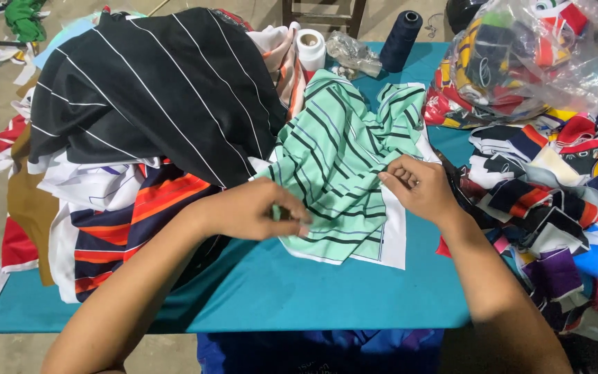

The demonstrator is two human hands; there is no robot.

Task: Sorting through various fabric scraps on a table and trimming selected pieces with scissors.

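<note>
A mint-green cloth piece with dark stripes and a white border (340,159) lies crumpled on the teal table (278,291). My left hand (257,208) pinches its lower left edge with fingers closed on the fabric. My right hand (417,187) grips the cloth's right edge near the white border. Both forearms reach in from the bottom of the view.
A heap of cut fabric, topped by a black piece with thin white stripes (153,83), covers the table's left. Colourful collar pieces (555,201) pile at the right under a clear plastic bag (534,55). A dark thread cone (401,38) and a white roll (311,48) stand at the back.
</note>
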